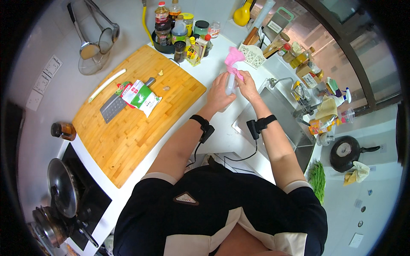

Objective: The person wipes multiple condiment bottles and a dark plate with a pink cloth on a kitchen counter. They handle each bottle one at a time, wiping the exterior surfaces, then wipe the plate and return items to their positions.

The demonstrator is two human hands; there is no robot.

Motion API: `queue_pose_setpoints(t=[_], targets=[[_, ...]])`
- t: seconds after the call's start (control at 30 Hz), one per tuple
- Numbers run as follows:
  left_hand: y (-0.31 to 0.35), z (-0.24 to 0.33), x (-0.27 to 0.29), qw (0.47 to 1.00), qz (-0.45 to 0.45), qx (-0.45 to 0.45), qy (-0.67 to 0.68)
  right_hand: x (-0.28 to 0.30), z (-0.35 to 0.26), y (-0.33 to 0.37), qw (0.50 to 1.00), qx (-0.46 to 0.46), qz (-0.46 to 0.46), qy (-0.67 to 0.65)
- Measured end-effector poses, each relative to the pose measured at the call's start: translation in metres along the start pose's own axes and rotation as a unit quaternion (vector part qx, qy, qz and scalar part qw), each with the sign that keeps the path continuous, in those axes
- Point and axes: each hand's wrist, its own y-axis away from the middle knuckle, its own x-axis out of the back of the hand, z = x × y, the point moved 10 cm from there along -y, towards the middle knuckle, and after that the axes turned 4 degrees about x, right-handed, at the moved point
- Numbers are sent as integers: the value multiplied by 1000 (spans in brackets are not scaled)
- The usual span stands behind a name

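Observation:
At the far side of the counter, my left hand (220,93) is closed round a pale translucent container (231,84); its full shape is hidden behind my fingers. My right hand (247,86) grips a pink cloth (234,57) against the container's far end. Part of the cloth sticks up beyond both hands. To the left lies a wooden cutting board (171,91). On it are a cleaver (112,108), a green-and-white packet (142,98) covering part of the cleaver, a long white scallion stalk (106,85) and small garlic-like pieces (166,88).
Several sauce bottles and jars (179,32) stand behind the board. A white lattice holder (253,55) has utensils. At right is a steel sink (273,111) with a faucet (305,115); greens (317,181) lie nearer. A lidded pan (62,187) sits on the black cooktop (92,200).

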Motion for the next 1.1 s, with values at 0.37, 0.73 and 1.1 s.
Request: queue_pose_setpoints(t=[0.37,0.73,1.1], targets=[[1,-4,1,1000,8,10,1,39,36,31,928,-203,150,-274],[4,-2,4,1000,9,-5,29,75,-15,13,823,-122,156,-533],[4,0,4,1000,9,-14,8,7,-6,5,997,-12,32,-73]])
